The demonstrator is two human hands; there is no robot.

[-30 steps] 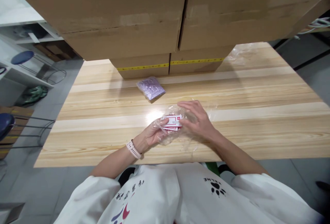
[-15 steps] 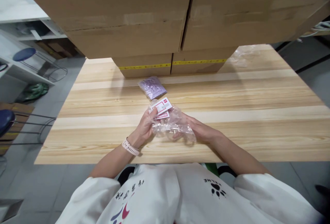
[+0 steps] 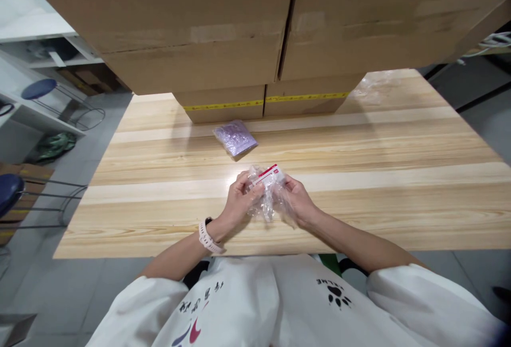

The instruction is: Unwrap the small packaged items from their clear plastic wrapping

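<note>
Since half a second ago my two hands have drawn together and the red-and-white card (image 3: 268,175) has slid down into the one clear plastic bag (image 3: 266,199). My left hand (image 3: 238,198) pinches the bag's left side, my right hand (image 3: 296,201) grips its right, both above the table (image 3: 399,176). One purple packet (image 3: 235,138) lies beyond, before two stacks of cardboard boxes (image 3: 223,33).

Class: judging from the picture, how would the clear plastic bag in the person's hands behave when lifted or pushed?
The clear plastic bag looks crumpled and thin, so probably floppy and light. Its glossy film may slip between fingers. The white-and-red card at its top probably stiffens only that part.
</note>
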